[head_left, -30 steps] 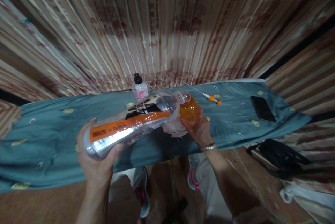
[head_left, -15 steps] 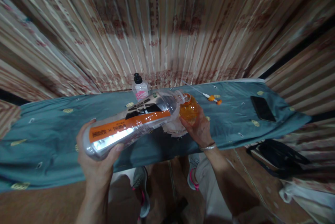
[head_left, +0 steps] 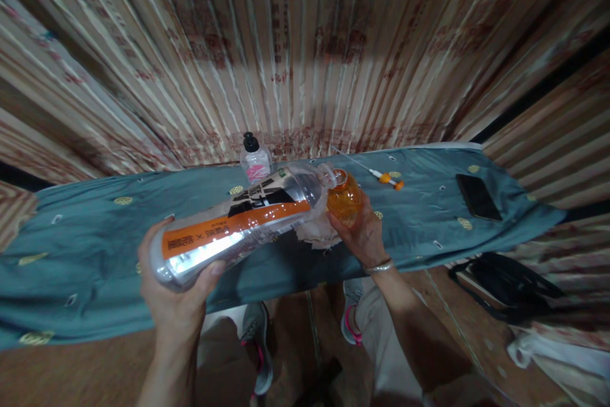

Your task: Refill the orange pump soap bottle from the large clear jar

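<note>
My left hand (head_left: 178, 289) is wrapped round the base of a large clear plastic bottle (head_left: 238, 226) with an orange, black and silver label. The bottle is tilted, its neck lower-angled toward the right and meeting the mouth of a small round bottle (head_left: 344, 200) of orange colour. Fingers of my right hand (head_left: 359, 232) close around that small bottle from below and the right. Whether liquid is flowing between the two mouths I cannot tell. Beneath them, a crumpled pale tissue (head_left: 317, 232) lies on the cloth.
A teal patterned cloth (head_left: 200, 188) covers the narrow table. A clear pump bottle with a black top (head_left: 256, 159) stands at the back. An orange-and-white pump dispenser head (head_left: 386, 178) with its tube lies right of centre, and a black phone (head_left: 478, 196) farther right. A dark bag (head_left: 509, 283) rests below.
</note>
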### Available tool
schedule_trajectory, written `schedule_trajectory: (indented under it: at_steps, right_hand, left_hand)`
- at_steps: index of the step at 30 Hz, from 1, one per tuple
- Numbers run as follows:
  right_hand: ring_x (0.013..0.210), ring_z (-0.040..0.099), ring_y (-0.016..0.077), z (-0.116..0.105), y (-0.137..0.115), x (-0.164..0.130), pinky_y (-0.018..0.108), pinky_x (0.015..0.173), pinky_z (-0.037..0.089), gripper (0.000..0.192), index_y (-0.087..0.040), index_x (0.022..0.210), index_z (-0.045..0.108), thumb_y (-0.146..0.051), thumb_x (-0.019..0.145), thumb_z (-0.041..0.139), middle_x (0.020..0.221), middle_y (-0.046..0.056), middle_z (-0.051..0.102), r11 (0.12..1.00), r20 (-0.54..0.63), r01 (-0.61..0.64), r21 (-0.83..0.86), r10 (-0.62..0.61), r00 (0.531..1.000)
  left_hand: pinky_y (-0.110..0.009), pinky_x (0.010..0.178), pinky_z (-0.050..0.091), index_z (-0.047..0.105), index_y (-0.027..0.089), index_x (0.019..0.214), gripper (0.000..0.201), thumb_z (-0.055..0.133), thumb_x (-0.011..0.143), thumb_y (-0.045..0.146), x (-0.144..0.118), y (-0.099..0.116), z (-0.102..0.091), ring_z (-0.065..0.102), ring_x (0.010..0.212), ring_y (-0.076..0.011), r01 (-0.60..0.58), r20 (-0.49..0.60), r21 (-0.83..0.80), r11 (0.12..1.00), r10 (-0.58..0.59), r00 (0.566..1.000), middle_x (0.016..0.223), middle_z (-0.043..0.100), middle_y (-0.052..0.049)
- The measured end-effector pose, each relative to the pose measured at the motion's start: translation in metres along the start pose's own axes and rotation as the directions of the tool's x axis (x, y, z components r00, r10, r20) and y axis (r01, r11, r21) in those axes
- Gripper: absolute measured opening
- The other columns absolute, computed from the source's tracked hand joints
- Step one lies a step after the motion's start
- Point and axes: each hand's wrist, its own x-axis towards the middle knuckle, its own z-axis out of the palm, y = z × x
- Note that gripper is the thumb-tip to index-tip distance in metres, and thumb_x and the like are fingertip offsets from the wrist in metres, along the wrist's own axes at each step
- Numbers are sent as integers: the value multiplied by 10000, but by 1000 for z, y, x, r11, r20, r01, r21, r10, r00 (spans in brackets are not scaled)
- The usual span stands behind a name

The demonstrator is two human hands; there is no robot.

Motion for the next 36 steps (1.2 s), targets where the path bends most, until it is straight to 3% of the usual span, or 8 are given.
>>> schedule_trajectory:
  at_steps: [21,28,36]
  right_hand:
    - [1039,716,337,0,-2,2,488,825,635,682,-220,1440,328,-545,900,588,1173,151,684,1000,-7,-21,-4,21,1000]
    - [1040,713,332,3,2,-1,490,816,628,722,-175,1444,340,-541,887,617,1189,174,678,1000,-31,8,0,-8,999]
    - [1074,699,330,5,6,-2,510,851,614,762,-180,1457,326,-553,871,640,1214,176,672,999,0,-25,37,25,1000]
  left_hand:
    - [-468,1002,504,546,326,1344,806,843,607,457,1,-2,0,623,1007,-266,-6,-1,2,1000,6,1000,1137,620,-41]
    - [-449,1018,490,551,325,1344,807,848,604,449,1,-3,0,615,1028,-261,-15,-4,0,1000,15,1000,1179,613,-38]
    - [-405,953,515,566,320,1339,814,862,587,417,2,-7,0,612,947,-229,-41,-9,-34,999,41,999,1106,629,-21]
